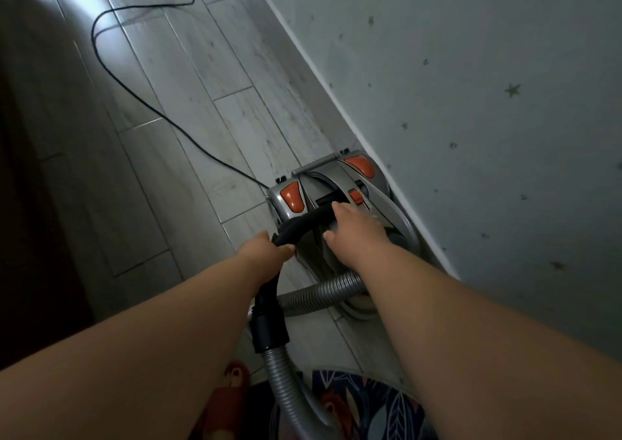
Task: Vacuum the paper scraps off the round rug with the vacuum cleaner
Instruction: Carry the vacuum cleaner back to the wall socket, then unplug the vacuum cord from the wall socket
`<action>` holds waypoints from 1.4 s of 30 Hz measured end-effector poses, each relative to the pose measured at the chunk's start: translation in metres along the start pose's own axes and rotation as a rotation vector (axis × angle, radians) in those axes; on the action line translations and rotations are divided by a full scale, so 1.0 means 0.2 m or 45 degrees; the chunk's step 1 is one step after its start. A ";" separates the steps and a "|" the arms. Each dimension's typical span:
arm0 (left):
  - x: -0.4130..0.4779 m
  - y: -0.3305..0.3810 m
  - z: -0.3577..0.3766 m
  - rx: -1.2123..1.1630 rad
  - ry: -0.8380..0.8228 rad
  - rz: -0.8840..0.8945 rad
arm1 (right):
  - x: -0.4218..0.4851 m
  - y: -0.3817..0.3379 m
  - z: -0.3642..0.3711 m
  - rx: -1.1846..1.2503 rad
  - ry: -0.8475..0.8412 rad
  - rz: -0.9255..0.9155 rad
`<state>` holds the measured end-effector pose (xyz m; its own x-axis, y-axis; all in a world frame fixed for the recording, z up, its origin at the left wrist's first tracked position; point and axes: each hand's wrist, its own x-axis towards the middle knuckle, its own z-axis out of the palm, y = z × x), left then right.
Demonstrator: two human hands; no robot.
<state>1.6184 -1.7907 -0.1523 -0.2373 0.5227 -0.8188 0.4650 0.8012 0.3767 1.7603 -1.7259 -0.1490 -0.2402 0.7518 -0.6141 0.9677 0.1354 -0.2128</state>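
A grey canister vacuum cleaner [323, 183] with orange buttons stands on the tiled floor against the wall. My left hand [266, 254] grips the black curved hose handle [303, 219] near its lower end. My right hand [353, 231] reaches over the top of the vacuum body, its fingers curled beside the handle's upper end. The ribbed grey hose [319, 293] loops from the vacuum's front down past the handle. A patterned rug [377, 402] with dark blue leaves shows at the bottom edge. No paper scraps are visible.
A black power cord [141, 103] snakes across the grey floor tiles to the vacuum's rear. A pale wall with small stars [488, 119] runs along the right. A dark piece of furniture [27, 170] fills the left side.
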 end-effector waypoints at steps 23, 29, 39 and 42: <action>-1.27 0.63 -0.69 0.221 0.190 0.404 | -1.08 -0.23 -1.01 0.189 0.139 -0.140; -1.36 0.86 -0.94 0.144 0.226 0.550 | -1.13 -0.31 -1.36 0.216 0.291 -0.176; -0.84 1.09 -1.58 0.128 0.070 0.613 | -0.74 -0.78 -1.75 0.239 0.349 -0.005; -0.70 1.19 -1.83 0.148 0.041 0.652 | -0.56 -1.00 -1.85 0.288 0.323 0.056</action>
<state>1.4499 -1.5667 0.2100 0.0200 0.8492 -0.5277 0.6197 0.4037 0.6731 1.6230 -1.5980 0.2439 -0.1444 0.8940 -0.4241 0.9284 -0.0259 -0.3706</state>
